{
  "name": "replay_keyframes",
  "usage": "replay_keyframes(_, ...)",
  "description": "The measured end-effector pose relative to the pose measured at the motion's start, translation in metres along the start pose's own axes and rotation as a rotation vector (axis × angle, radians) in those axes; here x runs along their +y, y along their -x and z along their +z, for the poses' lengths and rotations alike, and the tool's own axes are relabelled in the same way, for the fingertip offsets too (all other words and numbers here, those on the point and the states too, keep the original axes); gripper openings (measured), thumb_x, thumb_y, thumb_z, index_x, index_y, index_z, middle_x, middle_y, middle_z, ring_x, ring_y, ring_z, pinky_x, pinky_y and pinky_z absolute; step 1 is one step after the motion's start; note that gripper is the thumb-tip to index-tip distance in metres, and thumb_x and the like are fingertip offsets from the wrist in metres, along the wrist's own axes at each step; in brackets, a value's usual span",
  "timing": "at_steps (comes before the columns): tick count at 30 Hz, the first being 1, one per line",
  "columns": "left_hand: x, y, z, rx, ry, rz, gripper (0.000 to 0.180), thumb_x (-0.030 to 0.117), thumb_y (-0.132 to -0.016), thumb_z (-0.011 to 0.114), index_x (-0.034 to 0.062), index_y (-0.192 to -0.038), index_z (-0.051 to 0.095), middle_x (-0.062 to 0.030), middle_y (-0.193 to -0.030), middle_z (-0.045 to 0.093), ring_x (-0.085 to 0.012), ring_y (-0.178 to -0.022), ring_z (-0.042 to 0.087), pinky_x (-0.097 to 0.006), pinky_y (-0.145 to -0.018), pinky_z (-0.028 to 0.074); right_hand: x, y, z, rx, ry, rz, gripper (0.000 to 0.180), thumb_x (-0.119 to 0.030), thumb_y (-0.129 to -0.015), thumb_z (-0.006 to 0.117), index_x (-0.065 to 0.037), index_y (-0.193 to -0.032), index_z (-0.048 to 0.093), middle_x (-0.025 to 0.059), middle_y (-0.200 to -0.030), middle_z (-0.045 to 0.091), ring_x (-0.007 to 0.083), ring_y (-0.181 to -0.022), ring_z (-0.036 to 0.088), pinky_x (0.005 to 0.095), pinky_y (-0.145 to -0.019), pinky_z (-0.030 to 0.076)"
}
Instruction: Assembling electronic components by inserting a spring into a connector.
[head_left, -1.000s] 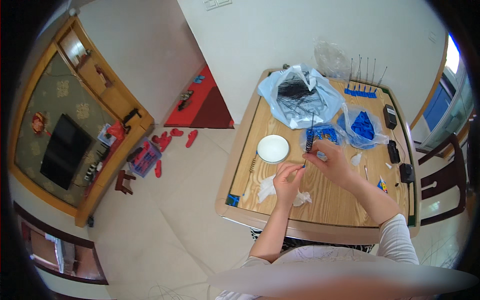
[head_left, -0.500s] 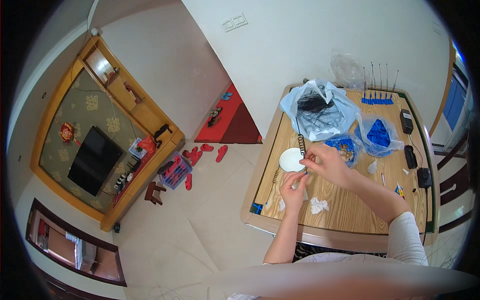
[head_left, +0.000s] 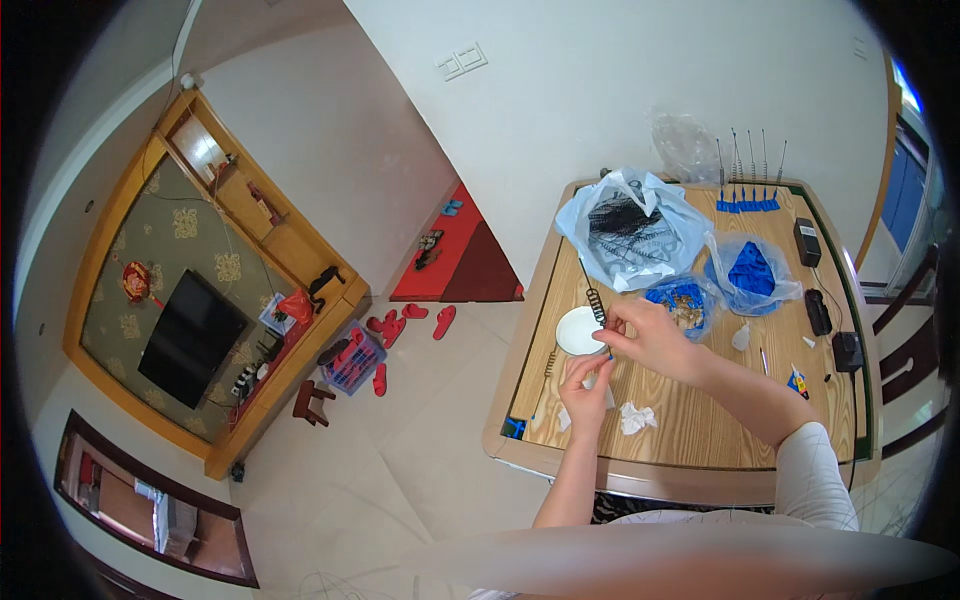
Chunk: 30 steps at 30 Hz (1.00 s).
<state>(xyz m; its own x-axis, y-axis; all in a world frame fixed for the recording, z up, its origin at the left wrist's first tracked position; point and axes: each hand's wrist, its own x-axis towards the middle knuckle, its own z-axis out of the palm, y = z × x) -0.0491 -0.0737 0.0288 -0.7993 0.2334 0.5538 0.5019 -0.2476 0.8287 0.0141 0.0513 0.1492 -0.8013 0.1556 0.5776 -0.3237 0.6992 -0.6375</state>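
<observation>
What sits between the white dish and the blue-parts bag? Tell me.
In the head view, the right hand, pinching a thin coiled rod, and a small bag of brownish bits lie between the dish and the bag.

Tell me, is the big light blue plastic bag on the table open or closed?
Open. The light blue plastic bag has its mouth spread wide, and the dark wire parts inside show from above.

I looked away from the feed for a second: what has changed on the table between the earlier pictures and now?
The view swung left, so the table now sits further right in the picture. The hands barely moved on it: the right hand still pinches the thin spring-wound rod and the left hand stays just below, now beside the small white dish. Nothing was let go. The plastic bags and crumpled tissues lie as before.
</observation>
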Motion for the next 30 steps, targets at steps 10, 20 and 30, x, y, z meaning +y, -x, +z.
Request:
replay_keyframes(10,0.0006,0.0014,0.0008,0.001,0.007,-0.020,0.012,-0.004,-0.075,0.071,-0.0001,-0.086,0.069,-0.0065,-0.084,0.065,-0.0175,-0.084,0.057,-0.029,-0.081,0.044,-0.0023,-0.0004,-0.0061,0.007,-0.002,0.005,0.023,-0.019,-0.079,0.072,-0.002,-0.077,0.057,0.0106,-0.073,0.061,0.0263,-0.071,0.059,0.0348,-0.064,0.046)
replay_keyframes(20,0.0052,0.0025,0.0020,0.001,0.003,-0.034,0.010,-0.004,-0.075,0.070,-0.0013,-0.085,0.068,-0.0062,-0.083,0.064,-0.0170,-0.082,0.057,-0.028,-0.078,0.044,-0.0019,0.0019,-0.0051,0.007,0.010,0.003,0.024,-0.020,-0.080,0.071,-0.002,-0.077,0.057,0.0107,-0.073,0.061,0.0268,-0.070,0.059,0.0349,-0.063,0.045)
replay_keyframes(30,0.0033,0.0025,0.0022,-0.009,-0.004,-0.008,0.011,-0.004,-0.075,0.070,-0.0007,-0.086,0.069,-0.0063,-0.082,0.064,-0.0167,-0.082,0.057,-0.028,-0.078,0.045,-0.0004,0.0030,-0.0044,0.024,0.014,-0.032,0.023,-0.020,-0.079,0.072,-0.002,-0.077,0.057,0.0105,-0.072,0.061,0.0267,-0.069,0.059,0.0352,-0.063,0.045)
